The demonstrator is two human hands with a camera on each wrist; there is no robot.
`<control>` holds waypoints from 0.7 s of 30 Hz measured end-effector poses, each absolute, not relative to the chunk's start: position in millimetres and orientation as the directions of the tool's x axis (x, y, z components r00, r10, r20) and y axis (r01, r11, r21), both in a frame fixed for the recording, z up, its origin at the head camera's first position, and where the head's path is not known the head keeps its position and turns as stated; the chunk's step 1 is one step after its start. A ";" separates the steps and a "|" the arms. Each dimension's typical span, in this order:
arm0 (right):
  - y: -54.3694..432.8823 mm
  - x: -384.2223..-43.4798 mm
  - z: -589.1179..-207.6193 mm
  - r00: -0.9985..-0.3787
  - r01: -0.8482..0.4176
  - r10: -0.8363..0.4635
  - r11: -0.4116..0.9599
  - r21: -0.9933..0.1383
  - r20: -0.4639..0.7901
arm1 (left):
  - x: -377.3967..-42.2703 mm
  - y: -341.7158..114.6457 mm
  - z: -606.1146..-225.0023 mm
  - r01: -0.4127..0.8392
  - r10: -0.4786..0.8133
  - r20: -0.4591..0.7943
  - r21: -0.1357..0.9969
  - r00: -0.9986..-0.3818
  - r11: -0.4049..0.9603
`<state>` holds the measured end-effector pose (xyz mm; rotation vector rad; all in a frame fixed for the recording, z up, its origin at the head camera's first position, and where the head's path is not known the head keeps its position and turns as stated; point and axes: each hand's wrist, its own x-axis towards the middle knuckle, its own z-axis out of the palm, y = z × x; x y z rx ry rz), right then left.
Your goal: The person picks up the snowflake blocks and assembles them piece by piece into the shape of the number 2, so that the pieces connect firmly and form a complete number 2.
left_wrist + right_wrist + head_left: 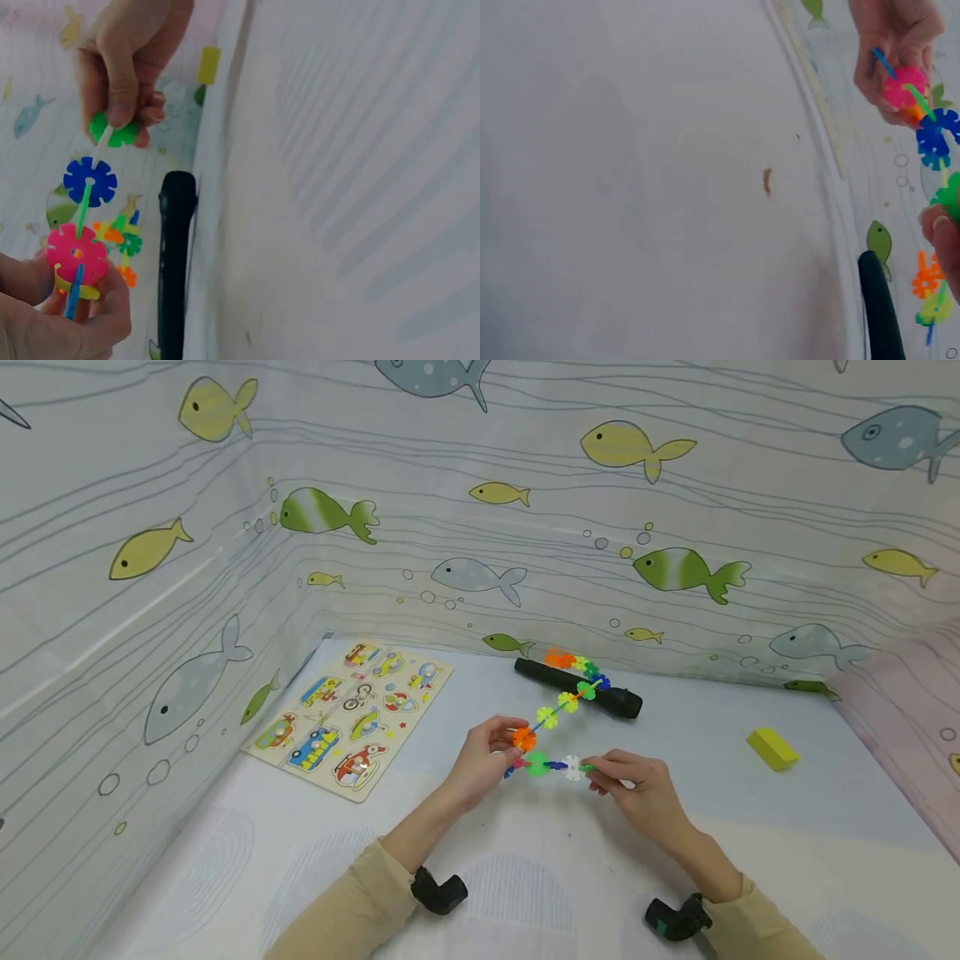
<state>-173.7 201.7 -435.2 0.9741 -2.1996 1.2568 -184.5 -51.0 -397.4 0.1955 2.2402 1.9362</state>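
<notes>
A chain of notched plastic snowflake discs runs between both hands. My left hand (480, 764) holds it at its bend, fingers curled around an orange disc (524, 740) and a pink disc (77, 253). From there a green disc (537, 765), a blue disc (90, 181) and a white disc (573, 767) lead rightward, set crosswise to each other. At that end my right hand (641, 781) pinches another green disc (116, 133) between thumb and fingers. The chain's other branch slants up and away through yellow discs (567, 702), curling to an orange end (558, 658).
Behind the chain a black microphone (547, 676) lies on the table, overlapped by the far discs. To the left is a wooden puzzle board (412, 714) with vehicle pictures. A yellow block (772, 749) sits at the right. Fish-patterned walls (420, 460) enclose the table's back and sides.
</notes>
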 end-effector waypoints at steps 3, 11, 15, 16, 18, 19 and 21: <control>205.3 -173.1 -433.8 -0.677 -0.734 -0.407 0.313 -0.603 0.613 | -180.7 -52.0 -406.3 -0.078 0.222 -0.110 0.986 -0.969 0.148; 213.8 -154.9 -429.6 -0.738 -0.633 -0.566 0.388 -0.670 0.368 | -162.2 -62.3 -421.3 -0.111 0.323 -0.190 0.962 -0.927 0.249; 219.5 -146.9 -428.1 -0.750 -0.611 -0.601 0.469 -0.638 0.276 | -159.8 -64.5 -424.6 -0.030 0.391 -0.186 0.927 -0.902 0.374; 220.9 -146.0 -427.8 -0.751 -0.604 -0.610 0.479 -0.637 0.254 | -160.1 -65.0 -425.5 0.008 0.409 -0.173 0.914 -0.896 0.406; 223.4 -145.0 -427.7 -0.749 -0.597 -0.626 0.492 -0.634 0.219 | -160.6 -65.6 -426.7 0.066 0.438 -0.157 0.889 -0.885 0.452; 224.5 -145.0 -428.3 -0.746 -0.594 -0.633 0.495 -0.635 0.204 | -161.1 -65.8 -427.2 0.092 0.452 -0.148 0.879 -0.879 0.467; 226.6 -145.2 -429.8 -0.740 -0.581 -0.650 0.488 -0.652 0.172 | -161.9 -66.3 -428.0 0.140 0.475 -0.134 0.856 -0.870 0.497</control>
